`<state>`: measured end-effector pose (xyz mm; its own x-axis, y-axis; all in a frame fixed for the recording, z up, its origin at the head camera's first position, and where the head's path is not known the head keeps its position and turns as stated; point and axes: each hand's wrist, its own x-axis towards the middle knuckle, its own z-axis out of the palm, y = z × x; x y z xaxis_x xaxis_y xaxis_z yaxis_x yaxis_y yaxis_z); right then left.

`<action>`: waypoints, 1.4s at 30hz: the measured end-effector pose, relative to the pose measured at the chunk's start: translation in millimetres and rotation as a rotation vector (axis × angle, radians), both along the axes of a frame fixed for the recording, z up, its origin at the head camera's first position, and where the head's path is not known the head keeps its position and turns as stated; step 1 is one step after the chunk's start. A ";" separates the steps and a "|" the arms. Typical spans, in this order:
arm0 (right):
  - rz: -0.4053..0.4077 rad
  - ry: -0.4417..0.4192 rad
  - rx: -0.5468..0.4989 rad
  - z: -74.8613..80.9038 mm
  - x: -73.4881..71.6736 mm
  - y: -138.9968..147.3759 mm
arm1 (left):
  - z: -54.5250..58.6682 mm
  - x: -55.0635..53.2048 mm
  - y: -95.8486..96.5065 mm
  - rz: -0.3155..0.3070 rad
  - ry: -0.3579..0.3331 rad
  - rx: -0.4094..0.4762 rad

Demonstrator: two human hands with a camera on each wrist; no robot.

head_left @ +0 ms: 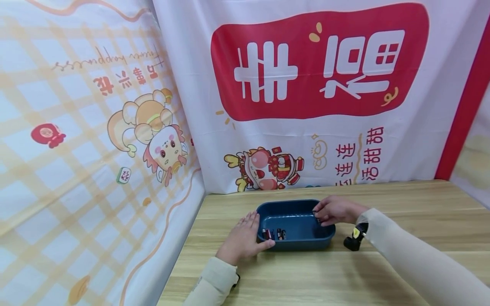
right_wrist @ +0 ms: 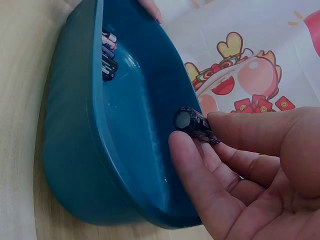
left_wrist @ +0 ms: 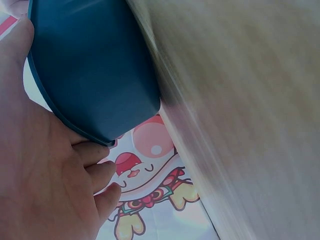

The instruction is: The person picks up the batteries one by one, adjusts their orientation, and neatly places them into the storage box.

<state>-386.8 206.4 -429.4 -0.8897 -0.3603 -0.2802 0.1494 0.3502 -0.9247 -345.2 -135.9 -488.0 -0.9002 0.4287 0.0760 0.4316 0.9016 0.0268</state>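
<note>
A dark blue oblong plastic basin (head_left: 294,244) stands on the wooden table. My left hand (head_left: 245,238) rests against its left end, fingers laid along the rim and thumb at the front corner. Over the basin's right end, my right hand (head_left: 334,211) pinches a dark battery (right_wrist: 192,124) between thumb and fingers, its flat end facing the camera in the right wrist view. Several batteries (head_left: 281,233) lie in a row at the front left of the basin floor, some dark and some reddish. In the left wrist view the fingers (left_wrist: 102,175) reach past the rim.
A small black object with a yellow label (head_left: 354,238) is by the right wrist. Printed cloth hangs behind the table (head_left: 402,204) and along its left side (head_left: 95,170).
</note>
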 end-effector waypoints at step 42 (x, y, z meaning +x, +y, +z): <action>0.015 -0.017 -0.016 -29.0 1.3 -47.3 | 6.9 4.9 1.3 0.001 -0.013 0.008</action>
